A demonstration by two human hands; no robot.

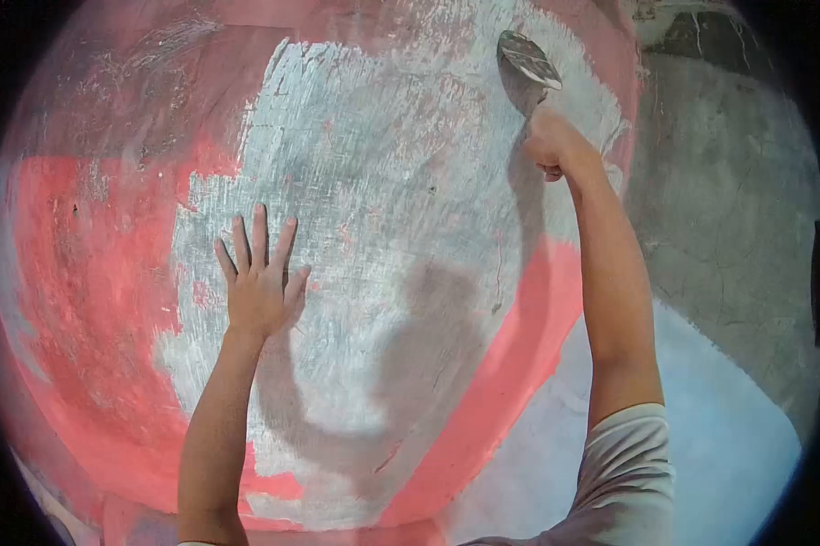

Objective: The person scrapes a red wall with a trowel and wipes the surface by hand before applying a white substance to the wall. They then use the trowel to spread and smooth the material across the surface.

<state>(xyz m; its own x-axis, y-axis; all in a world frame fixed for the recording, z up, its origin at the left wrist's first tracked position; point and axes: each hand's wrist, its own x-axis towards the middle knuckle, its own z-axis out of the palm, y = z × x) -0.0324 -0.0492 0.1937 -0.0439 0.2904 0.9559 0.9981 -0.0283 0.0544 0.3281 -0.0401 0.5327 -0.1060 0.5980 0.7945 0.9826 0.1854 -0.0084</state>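
Observation:
My right hand (556, 144) is raised at the upper right, its fingers wrapped round the handle of a trowel (529, 60). The trowel's metal blade is shiny and leaf-shaped, with smears on it. It lies at or very close to the bared grey part of the painted wall (383, 164); whether its edge touches cannot be told. Lower and to the left, my left hand (260, 287) rests flat on that wall with its fingers spread, and holds nothing. Most of the trowel's handle is hidden inside my right fist.
Pinkish-red paint (110, 246) covers the wall's left side, and a red band (510, 346) curves along the lower right. Beyond it lie a pale bluish-white area (719, 409) and a rough grey concrete surface (719, 173). Shadows of my head and arms fall on the wall.

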